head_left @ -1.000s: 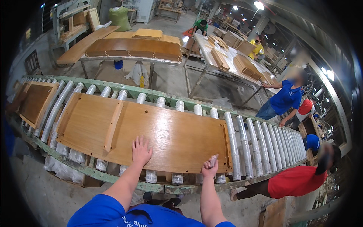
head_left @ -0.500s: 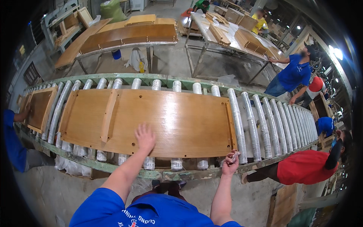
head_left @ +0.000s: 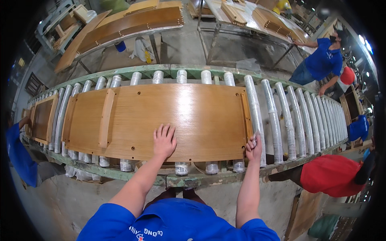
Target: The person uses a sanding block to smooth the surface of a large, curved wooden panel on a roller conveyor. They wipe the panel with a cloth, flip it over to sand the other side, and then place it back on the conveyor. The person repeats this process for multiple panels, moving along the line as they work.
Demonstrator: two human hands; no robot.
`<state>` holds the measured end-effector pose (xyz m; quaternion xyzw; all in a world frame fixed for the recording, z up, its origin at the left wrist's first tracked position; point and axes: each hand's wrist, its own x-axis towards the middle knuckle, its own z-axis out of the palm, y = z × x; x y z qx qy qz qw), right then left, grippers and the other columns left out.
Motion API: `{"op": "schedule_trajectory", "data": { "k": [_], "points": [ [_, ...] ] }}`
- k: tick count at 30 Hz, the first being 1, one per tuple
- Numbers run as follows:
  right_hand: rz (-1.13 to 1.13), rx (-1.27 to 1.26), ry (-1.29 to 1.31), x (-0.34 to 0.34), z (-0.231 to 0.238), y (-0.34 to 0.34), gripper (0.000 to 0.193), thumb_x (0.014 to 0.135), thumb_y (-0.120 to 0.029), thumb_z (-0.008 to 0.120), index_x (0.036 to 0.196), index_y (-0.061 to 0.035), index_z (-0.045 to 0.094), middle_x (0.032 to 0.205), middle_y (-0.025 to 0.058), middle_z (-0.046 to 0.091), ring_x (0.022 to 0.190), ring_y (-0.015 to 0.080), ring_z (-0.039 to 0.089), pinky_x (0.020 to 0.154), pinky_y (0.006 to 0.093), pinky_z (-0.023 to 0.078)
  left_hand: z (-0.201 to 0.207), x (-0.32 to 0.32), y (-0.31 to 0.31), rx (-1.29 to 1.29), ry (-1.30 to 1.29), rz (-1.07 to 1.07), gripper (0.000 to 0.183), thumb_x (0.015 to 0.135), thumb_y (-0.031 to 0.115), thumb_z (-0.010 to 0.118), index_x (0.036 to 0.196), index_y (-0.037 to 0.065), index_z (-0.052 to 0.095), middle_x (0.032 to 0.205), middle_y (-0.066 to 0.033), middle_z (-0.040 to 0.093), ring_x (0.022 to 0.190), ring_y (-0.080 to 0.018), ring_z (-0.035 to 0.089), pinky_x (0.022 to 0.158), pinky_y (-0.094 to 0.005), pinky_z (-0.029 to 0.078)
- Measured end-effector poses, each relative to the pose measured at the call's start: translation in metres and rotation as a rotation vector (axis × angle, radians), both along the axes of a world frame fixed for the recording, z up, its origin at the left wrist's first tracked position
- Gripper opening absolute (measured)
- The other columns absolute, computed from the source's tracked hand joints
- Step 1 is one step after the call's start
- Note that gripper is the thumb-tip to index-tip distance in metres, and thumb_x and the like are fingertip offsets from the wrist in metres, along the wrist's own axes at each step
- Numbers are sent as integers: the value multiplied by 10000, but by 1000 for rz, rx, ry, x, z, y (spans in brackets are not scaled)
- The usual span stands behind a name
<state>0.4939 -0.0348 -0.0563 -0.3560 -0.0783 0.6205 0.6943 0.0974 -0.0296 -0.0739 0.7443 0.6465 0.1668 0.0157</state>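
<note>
A long brown wooden panel [head_left: 209,124] lies flat on the rollers in front of me, with several small holes in its face. One pale wooden batten [head_left: 106,118] crosses it towards the left, and a narrow strip [head_left: 246,116] runs along its right end. Fingers spread, my left hand [head_left: 165,142] rests flat on the panel near its front middle. My right hand [head_left: 253,148] is closed at the panel's front right corner, beside the strip. Something small and whitish shows in its fingers; its kind cannot be made out.
Plastic-wrapped rollers [head_left: 288,120] form a conveyor with a green frame [head_left: 201,176]. A framed panel [head_left: 41,120] lies at the left, by a co-worker's hand. Two tables [head_left: 132,31] [head_left: 249,26] with wooden parts stand beyond. A person in red [head_left: 333,174] is near right; another in blue [head_left: 321,60] stands far right.
My left hand has shifted right along the panel, still flat. My right hand has moved up beside the end strip, its fingers still closed. The view has shifted slightly.
</note>
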Motion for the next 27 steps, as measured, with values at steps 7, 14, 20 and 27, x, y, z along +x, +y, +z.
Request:
{"op": "schedule_trajectory", "data": {
  "k": [7,14,20,27],
  "points": [
    [15,-33,-219,17,5,71,287,931,-391,471,1049,-133,517,679,20,474,406,63,322,355,201,234,1,6,4,-7,13,-25,427,822,254,523,1233,139,508,1314,-93,431,1257,-305,332,1052,-488,230],
    [91,-77,-560,18,16,137,232,942,-315,462,961,-88,508,674,73,543,379,79,354,322,205,232,-4,7,6,-39,47,-16,450,806,246,541,1245,156,501,1331,-76,415,1270,-295,322,1062,-489,217],
    [28,-41,-512,36,11,176,227,927,-296,505,1011,-89,542,691,69,564,397,62,369,334,195,245,-4,6,9,-37,2,-27,449,794,224,550,1231,133,505,1318,-89,427,1258,-308,331,1057,-488,221],
    [-159,-29,-960,39,-22,212,227,885,-244,575,996,-48,596,709,44,609,488,60,492,390,193,332,-1,8,13,-38,5,-50,446,792,218,551,1225,125,502,1317,-98,425,1257,-320,331,1054,-498,216]
  ]
}}
